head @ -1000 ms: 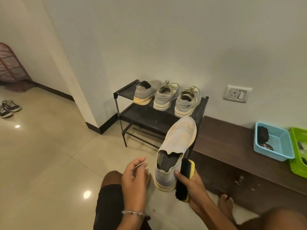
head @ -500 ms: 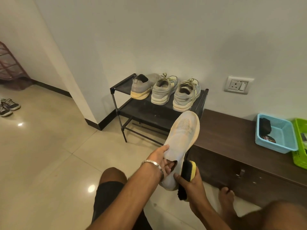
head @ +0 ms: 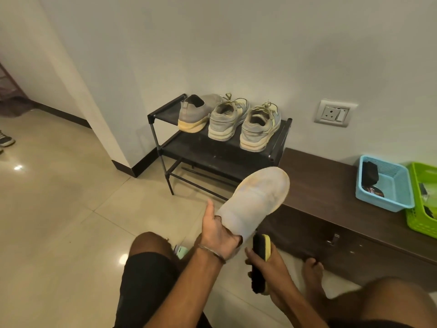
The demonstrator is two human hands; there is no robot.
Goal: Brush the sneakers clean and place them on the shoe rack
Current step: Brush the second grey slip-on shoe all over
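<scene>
A pale grey slip-on sneaker (head: 256, 200) is held in the air, toe pointing away toward the black shoe rack (head: 212, 157). My left hand (head: 218, 235) has its fingers pushed inside the shoe's opening, thumb outside along the side. My right hand (head: 264, 263) grips a black brush with a yellow back (head: 260, 254) just below the shoe's heel. On the rack's top shelf stand a matching grey slip-on (head: 196, 113) and two laced grey sneakers (head: 228, 120) (head: 259, 129), heels toward me.
A low dark wooden bench (head: 331, 192) runs right of the rack, carrying a blue basket (head: 387, 204) and a green basket (head: 423, 202). My bare foot (head: 312, 273) rests on the tiled floor by the bench. Another shoe (head: 6, 139) lies at the far left.
My left hand reached over from my knee and slid its fingers into the sneaker. The right hand with the brush has dropped below the heel. The view has moved closer to the rack.
</scene>
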